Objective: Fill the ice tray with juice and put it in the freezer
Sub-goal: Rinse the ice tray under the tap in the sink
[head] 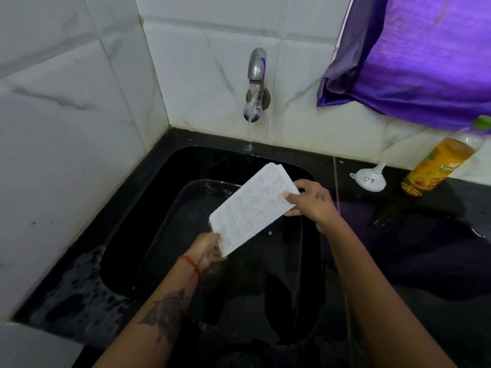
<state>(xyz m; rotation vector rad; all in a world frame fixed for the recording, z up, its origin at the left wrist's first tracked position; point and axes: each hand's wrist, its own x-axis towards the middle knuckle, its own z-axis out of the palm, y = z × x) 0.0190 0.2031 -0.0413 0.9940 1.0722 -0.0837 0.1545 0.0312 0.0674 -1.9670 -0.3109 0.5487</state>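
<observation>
Tray (252,208), white, held over the black sink (159,187), tilted, one long edge raised toward the tap (255,75). Its cells look shallow and pale; what they hold cannot be told.

Left hand (208,248) has the tray's near corner: fingers curled under the edge, thumb on the rim, grip clamped on the tray. Red thread (190,262) round that wrist, a dark tattoo on the forearm.

Right hand (309,200) has the tray's far-right corner: thumb laid flat on the top face, fingers wrapped behind the edge. Grip clamped on the tray here too.

Tap on the tiled wall above the sink, running; a thin stream falls toward the sink's back rim, beyond the tray and not touching it. Water stands in the sink.

Right of the sink, on the black surface (425,248): a white funnel (369,179), mouth down, spout leaning up. Just right of the funnel, a bottle (435,166) of yellow-orange liquid with a green cap, blurred. Wet patches on the surface near the bottle and left of the sink.

Purple cloth (414,57) hangs on the wall above the bottle.
</observation>
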